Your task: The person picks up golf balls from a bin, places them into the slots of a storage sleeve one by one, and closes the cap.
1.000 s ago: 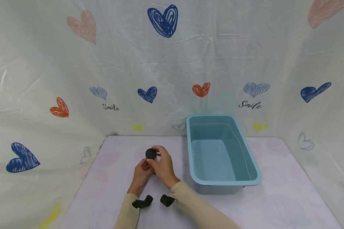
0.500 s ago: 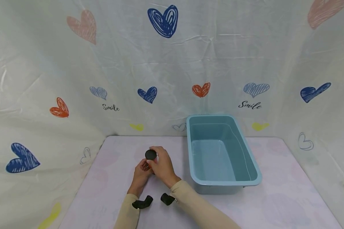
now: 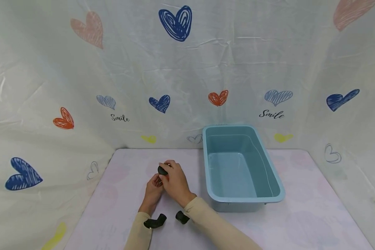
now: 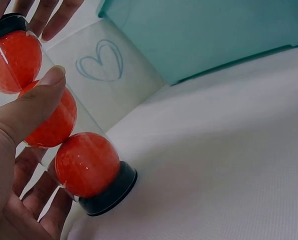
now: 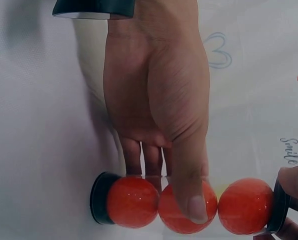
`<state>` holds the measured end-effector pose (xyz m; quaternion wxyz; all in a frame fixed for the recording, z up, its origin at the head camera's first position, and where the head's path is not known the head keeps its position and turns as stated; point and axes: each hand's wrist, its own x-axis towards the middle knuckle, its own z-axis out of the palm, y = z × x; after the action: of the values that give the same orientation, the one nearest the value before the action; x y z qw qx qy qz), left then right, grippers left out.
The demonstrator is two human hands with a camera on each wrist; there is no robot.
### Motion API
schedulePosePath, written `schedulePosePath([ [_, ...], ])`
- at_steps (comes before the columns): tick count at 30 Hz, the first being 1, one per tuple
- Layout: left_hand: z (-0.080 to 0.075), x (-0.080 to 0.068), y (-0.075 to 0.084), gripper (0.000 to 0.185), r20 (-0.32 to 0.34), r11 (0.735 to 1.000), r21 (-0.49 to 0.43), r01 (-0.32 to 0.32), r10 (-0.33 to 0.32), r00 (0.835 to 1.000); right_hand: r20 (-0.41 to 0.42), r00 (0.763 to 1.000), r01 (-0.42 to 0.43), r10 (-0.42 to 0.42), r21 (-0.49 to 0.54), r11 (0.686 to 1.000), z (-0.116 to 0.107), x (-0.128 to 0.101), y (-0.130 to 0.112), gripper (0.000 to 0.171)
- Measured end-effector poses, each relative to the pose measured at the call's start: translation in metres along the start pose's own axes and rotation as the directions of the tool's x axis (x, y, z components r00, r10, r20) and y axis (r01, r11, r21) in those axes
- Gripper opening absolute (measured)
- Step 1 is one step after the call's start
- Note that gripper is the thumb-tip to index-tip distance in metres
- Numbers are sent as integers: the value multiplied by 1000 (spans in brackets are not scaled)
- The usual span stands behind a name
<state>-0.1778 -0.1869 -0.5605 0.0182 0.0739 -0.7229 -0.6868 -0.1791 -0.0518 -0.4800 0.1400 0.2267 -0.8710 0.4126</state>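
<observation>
A clear tube holding three orange-red balls (image 4: 89, 165) has a black cap at each end. My left hand (image 3: 153, 194) grips the tube around its middle; its thumb (image 5: 189, 175) lies over the middle ball and its fingers pass behind. At the upper end my right hand (image 3: 177, 184) pinches the black cap (image 3: 162, 170), with fingers laid over its top. The right wrist view catches only the right hand's fingertips (image 5: 296, 182) on that cap, at the right edge. The lower cap (image 4: 111, 192) sticks out below the left hand, untouched. The tube leans in the left wrist view.
A light blue plastic tub (image 3: 243, 200) stands on the table to the right of the hands. Behind the pale table (image 3: 128, 180) hangs a white sheet (image 3: 187, 69) with printed hearts. Black devices (image 3: 155, 221) are strapped at both wrists.
My right hand's fingers have shifted over the top of the cap, which now shows less of its round face. The left hand has stayed nearly in place around the tube.
</observation>
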Motion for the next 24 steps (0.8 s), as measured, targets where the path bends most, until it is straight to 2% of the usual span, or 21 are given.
schedulePosePath([
  [11, -1, 2, -2, 51, 1, 1000, -6, 7, -7, 1000, -4, 1000, 4, -4, -14, 1000, -1, 0, -1, 40],
  [17, -2, 0, -1, 49, 12, 1000, 10, 10, -10, 1000, -8, 997, 73, -75, -127, 989, -3, 1, -2, 39],
  [24, -2, -2, -1, 46, 9, 1000, 19, 6, -6, 1000, -9, 985, 160, -170, -297, 942, -2, 1, -2, 38],
])
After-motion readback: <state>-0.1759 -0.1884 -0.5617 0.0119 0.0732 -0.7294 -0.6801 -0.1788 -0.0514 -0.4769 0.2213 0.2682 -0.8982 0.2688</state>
